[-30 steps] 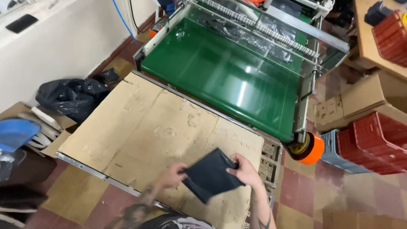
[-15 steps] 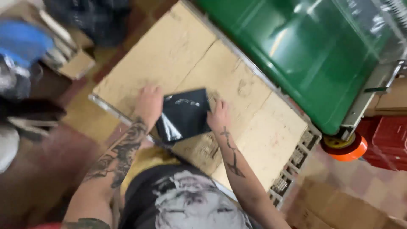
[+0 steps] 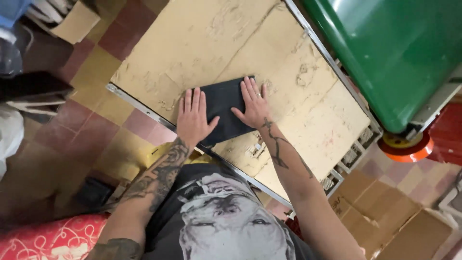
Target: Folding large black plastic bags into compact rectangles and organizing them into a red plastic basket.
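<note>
Head camera, looking straight down: both my hands lie flat on a small black folded plastic bag (image 3: 222, 108) that rests on a worn tan cardboard sheet covering the metal-framed worktable (image 3: 202, 53). My left hand (image 3: 194, 118) covers the bag's near left corner, fingers stretched out and slightly spread, gripping nothing. My right hand (image 3: 254, 105) presses its far right edge, fingers likewise open and extended, palm down. With weight on two opposite sides, the bag appears pinned and smoothed against the board rather than lifted; it sits close to the table's near edge, within easy reach of my body, its lower corner just at the metal rim.

Beyond the cardboard, at upper right, runs the wide green belt of a conveyor machine (image 3: 399, 53), touching the table's far side. An orange roll of tape (image 3: 406, 147) hangs at the machine's corner, well apart from my hands. Flattened brown cardboard boxes (image 3: 385, 226) lie on the red and yellow tiled floor (image 3: 96, 120) at lower right. A red patterned cushion (image 3: 53, 238) shows at lower left, beside my tattooed left forearm, and my printed black T-shirt (image 3: 216, 216) fills the bottom of the view.
</note>
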